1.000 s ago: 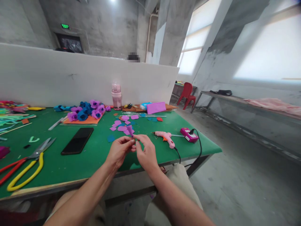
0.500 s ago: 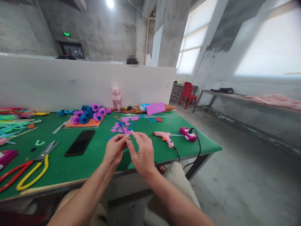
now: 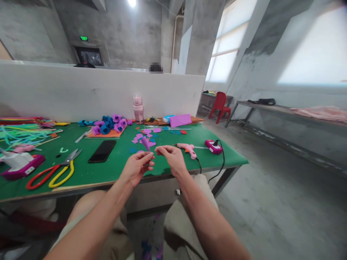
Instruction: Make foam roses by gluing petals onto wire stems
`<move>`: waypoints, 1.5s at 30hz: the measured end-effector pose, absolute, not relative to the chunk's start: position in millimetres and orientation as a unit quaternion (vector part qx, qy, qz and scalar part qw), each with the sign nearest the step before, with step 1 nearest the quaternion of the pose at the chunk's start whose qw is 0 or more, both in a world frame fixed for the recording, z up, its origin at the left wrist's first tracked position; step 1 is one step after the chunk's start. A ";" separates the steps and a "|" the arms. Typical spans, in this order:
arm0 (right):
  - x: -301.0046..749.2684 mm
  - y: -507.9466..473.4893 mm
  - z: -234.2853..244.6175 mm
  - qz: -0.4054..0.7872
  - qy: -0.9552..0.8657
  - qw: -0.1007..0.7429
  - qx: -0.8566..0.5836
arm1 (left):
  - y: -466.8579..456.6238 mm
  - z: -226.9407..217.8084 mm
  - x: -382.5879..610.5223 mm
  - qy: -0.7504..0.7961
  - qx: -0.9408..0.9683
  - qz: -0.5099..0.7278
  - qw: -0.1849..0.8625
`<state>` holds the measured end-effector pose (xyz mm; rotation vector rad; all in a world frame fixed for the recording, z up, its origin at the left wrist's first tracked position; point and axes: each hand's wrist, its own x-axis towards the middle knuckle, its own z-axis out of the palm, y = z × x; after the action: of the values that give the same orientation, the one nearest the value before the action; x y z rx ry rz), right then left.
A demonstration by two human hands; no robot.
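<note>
Head view: both hands are up over the near edge of the green table (image 3: pixel 114 174), working close together.
Left hand (image 3: pixel 135 168): thumb and fingers are pinched on the lower end of the purple petal roll (image 3: pixel 146 143). That's a firm grasp.
Lie of the roll: it rises from those fingertips, long axis near upright and leaning a touch left, tip pointing towards the loose petals (image 3: pixel 139 136) further back on the table.
Right hand (image 3: pixel 173 159): fingertips gathered in a pinch just right of the roll's base, not touching it. I cannot tell whether anything thin sits between them.
Nearer side: the left has it, and the right waits across a small gap.
Around: glue gun (image 3: pixel 189 148) lies just beyond the right knuckles. The phone (image 3: pixel 103 151) and scissors (image 3: pixel 58 171) are off to the left.
</note>
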<state>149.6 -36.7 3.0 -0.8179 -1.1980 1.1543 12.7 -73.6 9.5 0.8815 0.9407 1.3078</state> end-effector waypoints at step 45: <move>134.9 -28.6 -34.0 0.417 -0.620 0.535 -0.396 | -60.5 -25.5 18.2 0.447 0.394 0.590 0.544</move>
<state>134.9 -28.6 -34.0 -0.9428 -1.4761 0.9935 18.2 -60.5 -25.5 0.9355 1.0597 1.4009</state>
